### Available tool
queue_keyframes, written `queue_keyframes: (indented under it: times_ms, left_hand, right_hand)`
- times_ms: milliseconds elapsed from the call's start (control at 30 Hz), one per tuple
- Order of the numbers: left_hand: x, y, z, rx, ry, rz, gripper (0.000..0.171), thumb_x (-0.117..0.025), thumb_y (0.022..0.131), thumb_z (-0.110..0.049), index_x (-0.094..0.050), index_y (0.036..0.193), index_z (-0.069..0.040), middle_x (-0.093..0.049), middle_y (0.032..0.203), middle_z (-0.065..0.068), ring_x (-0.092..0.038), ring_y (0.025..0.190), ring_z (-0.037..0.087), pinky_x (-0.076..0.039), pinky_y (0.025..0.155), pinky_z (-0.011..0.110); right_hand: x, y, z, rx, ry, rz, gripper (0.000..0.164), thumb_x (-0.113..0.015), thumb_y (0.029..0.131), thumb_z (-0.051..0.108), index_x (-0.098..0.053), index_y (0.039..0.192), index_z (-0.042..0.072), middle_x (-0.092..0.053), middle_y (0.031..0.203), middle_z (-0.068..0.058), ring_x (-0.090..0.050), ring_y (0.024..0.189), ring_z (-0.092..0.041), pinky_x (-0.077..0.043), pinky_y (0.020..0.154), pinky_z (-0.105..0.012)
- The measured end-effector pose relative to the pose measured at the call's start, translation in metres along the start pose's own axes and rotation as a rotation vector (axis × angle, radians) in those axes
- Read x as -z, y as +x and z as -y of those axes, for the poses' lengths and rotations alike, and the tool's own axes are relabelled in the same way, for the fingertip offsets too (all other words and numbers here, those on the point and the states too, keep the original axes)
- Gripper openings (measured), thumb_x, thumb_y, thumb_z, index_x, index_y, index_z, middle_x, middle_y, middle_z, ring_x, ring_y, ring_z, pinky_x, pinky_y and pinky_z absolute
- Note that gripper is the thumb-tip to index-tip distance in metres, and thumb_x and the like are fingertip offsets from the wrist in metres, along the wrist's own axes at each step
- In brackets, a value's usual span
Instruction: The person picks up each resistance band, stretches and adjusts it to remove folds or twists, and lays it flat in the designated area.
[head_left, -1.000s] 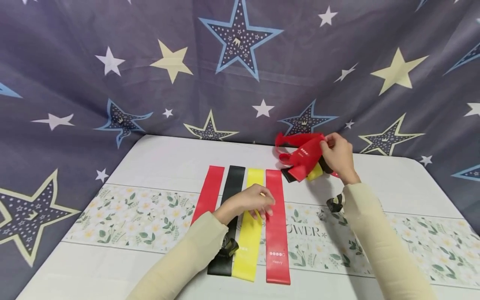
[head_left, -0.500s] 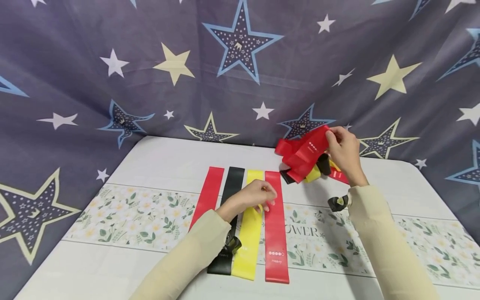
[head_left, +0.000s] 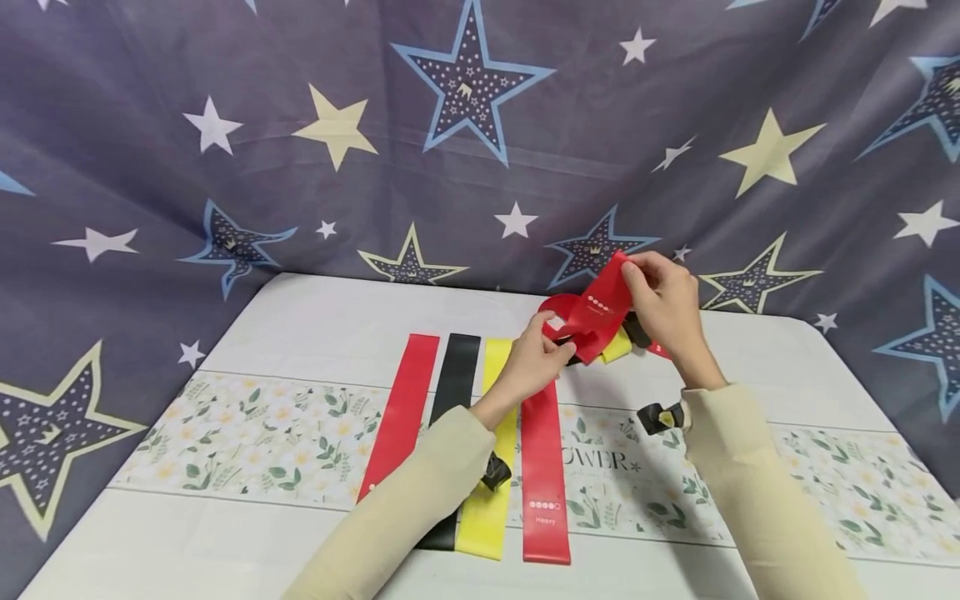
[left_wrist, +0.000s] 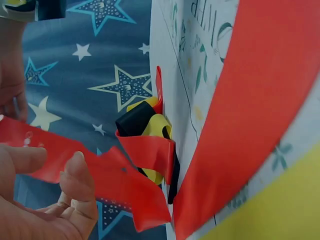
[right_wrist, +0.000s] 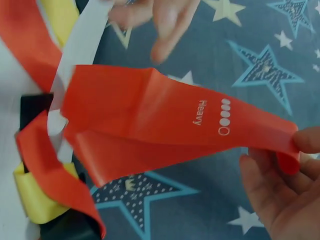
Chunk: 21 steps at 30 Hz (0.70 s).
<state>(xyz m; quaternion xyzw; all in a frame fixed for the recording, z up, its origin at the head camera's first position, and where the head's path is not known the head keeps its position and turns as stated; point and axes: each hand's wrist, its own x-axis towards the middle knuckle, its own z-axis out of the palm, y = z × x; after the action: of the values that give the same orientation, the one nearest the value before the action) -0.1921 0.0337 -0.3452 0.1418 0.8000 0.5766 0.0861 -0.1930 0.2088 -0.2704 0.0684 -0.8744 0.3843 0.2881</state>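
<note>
My right hand (head_left: 663, 296) pinches one end of a red resistance band (right_wrist: 165, 120) printed "Heavy", raised at the back of the table. The rest of that band hangs down toward a pile. My left hand (head_left: 536, 358) reaches up beside the band's lower part, thumb and fingers apart; in the right wrist view its fingertips (right_wrist: 162, 47) are above the band with nothing between them. Under the raised band lies a tangled pile of bands, with a yellow band (left_wrist: 157, 125), a black band (left_wrist: 135, 120) and more red showing.
Flat bands lie side by side on the table: a red one (head_left: 401, 408), a black one (head_left: 455, 367), a yellow one (head_left: 480, 529) and another red one (head_left: 545, 475). My left forearm crosses over some of them. A star-patterned curtain (head_left: 465, 167) hangs right behind the table.
My left hand has moved from above the flat bands up and right to the raised red band. My right hand has lifted the band's end and shifted slightly left.
</note>
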Motion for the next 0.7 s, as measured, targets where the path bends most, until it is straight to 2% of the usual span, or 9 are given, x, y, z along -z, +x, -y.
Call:
queue_keyframes:
  times_ms: [100, 200, 267, 367, 533, 600, 700]
  left_hand:
    - [-0.005, 0.004, -0.001, -0.001, -0.018, -0.018, 0.048, -0.061, 0.092, -0.024, -0.045, 0.135, -0.009, -0.063, 0.085, 0.009, -0.063, 0.069, 0.025, -0.050, 0.062, 0.023]
    - [-0.008, 0.004, -0.003, -0.005, -0.027, -0.031, 0.033, -0.063, 0.092, -0.026, -0.057, 0.119, -0.008, -0.067, 0.088, 0.011, -0.063, 0.068, 0.020, -0.052, 0.061, 0.022]
    - [-0.007, 0.002, -0.004, -0.011, -0.020, -0.046, 0.026, -0.062, 0.092, -0.027, -0.062, 0.109, -0.008, -0.069, 0.090, 0.012, -0.062, 0.064, 0.015, -0.052, 0.059, 0.022]
    - [-0.002, -0.004, -0.007, -0.033, -0.003, -0.084, 0.023, -0.062, 0.092, -0.026, -0.065, 0.105, -0.007, -0.069, 0.090, 0.011, -0.062, 0.062, 0.017, -0.052, 0.060, 0.022]
    - [0.012, -0.009, -0.018, -0.118, 0.129, -0.158, 0.015, -0.062, 0.091, -0.020, -0.066, 0.095, -0.006, -0.068, 0.088, 0.008, -0.060, 0.071, 0.017, -0.049, 0.062, 0.021]
    - [0.020, -0.010, -0.025, -0.160, 0.208, -0.173, 0.012, -0.063, 0.091, -0.018, -0.064, 0.091, -0.006, -0.067, 0.085, 0.007, -0.058, 0.071, 0.014, -0.047, 0.061, 0.020]
    - [0.031, -0.012, -0.037, -0.218, 0.304, -0.173, 0.008, -0.063, 0.089, -0.013, -0.061, 0.091, -0.005, -0.064, 0.077, 0.008, -0.056, 0.063, 0.014, -0.042, 0.055, 0.021]
  right_hand:
    - [-0.002, -0.003, 0.007, 0.017, 0.007, -0.005, 0.028, -0.052, 0.096, 0.018, -0.068, 0.102, -0.004, -0.070, 0.090, -0.022, -0.061, 0.066, -0.016, -0.042, 0.055, -0.004]
    - [-0.002, -0.005, 0.011, 0.021, 0.000, -0.011, 0.027, -0.053, 0.096, 0.017, -0.068, 0.102, -0.005, -0.070, 0.090, -0.022, -0.062, 0.070, -0.025, -0.041, 0.057, -0.003]
    - [-0.002, -0.005, 0.011, 0.006, -0.016, -0.016, 0.028, -0.052, 0.095, 0.018, -0.069, 0.102, -0.004, -0.070, 0.089, -0.021, -0.061, 0.069, -0.023, -0.041, 0.056, -0.005]
    - [-0.001, -0.006, 0.006, -0.047, -0.053, -0.025, 0.028, -0.052, 0.095, 0.021, -0.070, 0.101, -0.001, -0.070, 0.086, -0.018, -0.056, 0.065, -0.012, -0.040, 0.056, -0.009]
    - [0.002, -0.011, -0.009, -0.145, -0.083, 0.000, 0.028, -0.053, 0.093, 0.023, -0.070, 0.096, 0.000, -0.070, 0.083, -0.018, -0.049, 0.054, 0.007, -0.041, 0.052, -0.013]
    - [0.002, -0.015, -0.015, -0.164, -0.081, 0.037, 0.028, -0.054, 0.093, 0.023, -0.069, 0.095, -0.001, -0.069, 0.083, -0.019, -0.050, 0.053, 0.006, -0.043, 0.050, -0.014]
    - [-0.001, -0.022, -0.020, -0.168, -0.073, 0.102, 0.030, -0.053, 0.094, 0.023, -0.068, 0.095, -0.003, -0.068, 0.084, -0.020, -0.054, 0.060, -0.004, -0.044, 0.052, -0.018]
